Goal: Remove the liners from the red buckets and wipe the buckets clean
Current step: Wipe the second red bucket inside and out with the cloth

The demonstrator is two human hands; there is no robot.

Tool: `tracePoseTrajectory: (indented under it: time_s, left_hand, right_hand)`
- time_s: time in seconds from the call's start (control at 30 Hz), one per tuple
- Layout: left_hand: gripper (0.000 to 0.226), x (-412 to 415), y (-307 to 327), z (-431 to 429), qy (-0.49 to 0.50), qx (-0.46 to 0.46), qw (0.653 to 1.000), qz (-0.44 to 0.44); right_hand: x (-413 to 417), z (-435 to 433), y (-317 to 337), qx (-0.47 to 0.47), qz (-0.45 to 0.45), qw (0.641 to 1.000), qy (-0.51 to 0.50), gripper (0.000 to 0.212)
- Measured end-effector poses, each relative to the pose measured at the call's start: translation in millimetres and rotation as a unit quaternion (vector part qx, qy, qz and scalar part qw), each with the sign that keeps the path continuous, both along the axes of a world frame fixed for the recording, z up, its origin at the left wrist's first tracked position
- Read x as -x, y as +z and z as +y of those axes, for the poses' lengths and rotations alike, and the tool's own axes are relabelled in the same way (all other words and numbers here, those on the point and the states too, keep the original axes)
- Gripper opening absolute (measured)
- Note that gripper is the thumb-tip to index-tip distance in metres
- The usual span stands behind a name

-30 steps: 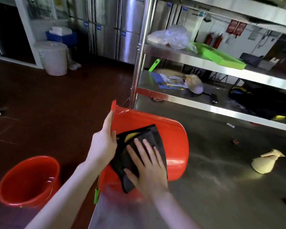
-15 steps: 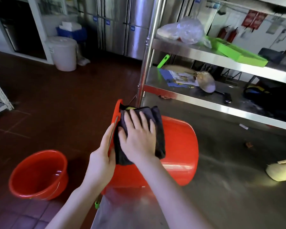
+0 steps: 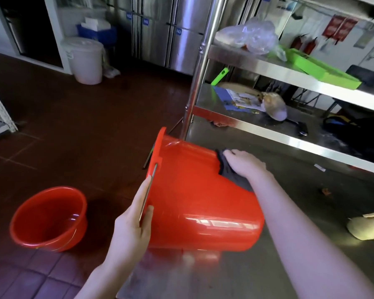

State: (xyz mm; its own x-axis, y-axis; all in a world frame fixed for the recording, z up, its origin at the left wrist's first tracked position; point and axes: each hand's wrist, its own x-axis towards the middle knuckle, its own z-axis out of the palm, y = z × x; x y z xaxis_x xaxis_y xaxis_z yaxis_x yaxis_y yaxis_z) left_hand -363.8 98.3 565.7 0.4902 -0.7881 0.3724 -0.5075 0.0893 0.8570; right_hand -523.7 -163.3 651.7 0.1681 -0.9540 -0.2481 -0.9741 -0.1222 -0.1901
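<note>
Wiping of the outer wall looks to be the step in hand. One red bucket (image 3: pixel 199 201) lies on its side on the steel tabletop (image 3: pixel 289 266), its mouth turned left and jutting past the tabletop edge, its base toward the right. No liner shows at it from this angle, though the inside is hidden. The left hand (image 3: pixel 132 229) grips the rim (image 3: pixel 158 147) low on the near side, thumb on the outer wall and fingers round the lip, with the wire handle (image 3: pixel 148 195) held in the same grasp. The right hand (image 3: pixel 244 162) lies palm down on a dark cloth (image 3: pixel 231 175), fingers laid over it rather than bunched round it, pressing it to the upper wall close to the base. A second red bucket (image 3: pixel 48 219) stands upright on the tiled floor (image 3: pixel 84 126) to the left, well apart, with no liner visible in it.

To do this well, the left hand should, I judge, brace the rim firmly, since a round bucket on smooth steel may roll or slide under sideways pressure. Strokes are best run lengthwise from base to rim with a flat palm, then the bucket turned a little so a fresh strip comes uppermost. The ridge below the rim and the base edge probably need a fingertip through the cloth
</note>
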Motion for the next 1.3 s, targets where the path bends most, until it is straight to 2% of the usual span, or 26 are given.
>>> tracePoseTrajectory:
  time_s: [0.1,0.17,0.23,0.33,0.5,0.57,0.67,0.73,0.77,0.83,0.9,0.93,1.0,1.07,1.1,1.2,1.3]
  left_hand:
    - [0.061,1.2,-2.0,1.9,-0.002,0.004,1.0,0.023]
    - [0.056,-0.9,-1.2,5.3,-0.015,-0.009,0.999,0.048]
    - [0.053,-8.9,2.3,8.1,-0.036,-0.038,0.997,0.06]
    - [0.048,-22.0,19.8,-1.0,-0.031,-0.094,0.993,0.067]
    - [0.042,-26.1,65.4,-54.5,0.007,-0.082,0.991,0.11]
    - [0.041,-19.3,74.5,-64.7,0.014,-0.083,0.992,0.089]
    - [0.036,-14.6,66.6,-60.4,0.015,-0.065,0.997,0.038]
    - [0.037,-16.7,55.1,-51.7,0.016,-0.047,0.999,0.022]
    - [0.038,-16.8,50.2,-46.7,0.013,-0.041,0.999,0.02]
    - [0.039,-13.7,44.0,-38.0,0.003,-0.035,0.999,0.02]
    - [0.04,-10.0,43.0,-34.7,0.003,-0.037,0.999,0.022]
    - [0.04,-10.3,43.7,-35.7,0.008,-0.04,0.999,0.019]
    - [0.039,-12.7,46.7,-41.0,0.015,-0.043,0.999,0.002]
    - [0.039,-14.8,49.2,-46.2,0.026,-0.043,0.999,-0.018]
    - [0.039,-15.1,49.6,-47.3,0.031,-0.04,0.999,-0.019]
    - [0.039,-14.6,48.1,-46.4,0.013,-0.028,0.999,-0.011]
    - [0.04,-17.3,46.1,-43.8,0.007,-0.029,0.999,-0.015]
  right_hand:
    - [-60.4,35.1,-2.6,0.105,-0.035,0.985,0.135,0.058]
    - [-82.9,76.3,-9.7,0.213,-0.061,0.953,0.209,0.057]
    - [-83.3,114.1,-20.3,0.306,-0.078,0.921,0.229,0.059]
    - [-68.2,146.1,-36.2,0.354,-0.094,0.906,0.214,0.059]
    - [-40.1,197.3,-79.1,0.39,-0.112,0.867,0.29,0.071]
    - [-26.4,201.9,-88.7,0.393,-0.115,0.861,0.301,0.069]
    - [-33.9,186.0,-73.1,0.387,-0.116,0.881,0.245,0.064]
    - [-53.9,158.2,-48.4,0.365,-0.101,0.908,0.18,0.059]
    - [-63.8,138.1,-32.8,0.324,-0.09,0.929,0.154,0.059]
    - [-78.9,92.5,-1.9,0.168,-0.077,0.974,0.129,0.06]
    - [-88.3,61.9,13.9,0.044,-0.074,0.986,0.141,0.061]
    - [-87.9,58.1,14.4,0.035,-0.074,0.985,0.152,0.06]
    - [-74.1,74.8,1.2,0.128,-0.076,0.97,0.194,0.058]
    - [-45.5,118.8,-22.8,0.264,-0.076,0.932,0.236,0.06]
    - [-28.4,142.4,-37.7,0.299,-0.078,0.914,0.262,0.063]
    - [5.1,176.6,-64.1,0.34,-0.091,0.888,0.295,0.069]
    - [-5.4,144.4,-48.2,0.342,-0.079,0.904,0.244,0.063]
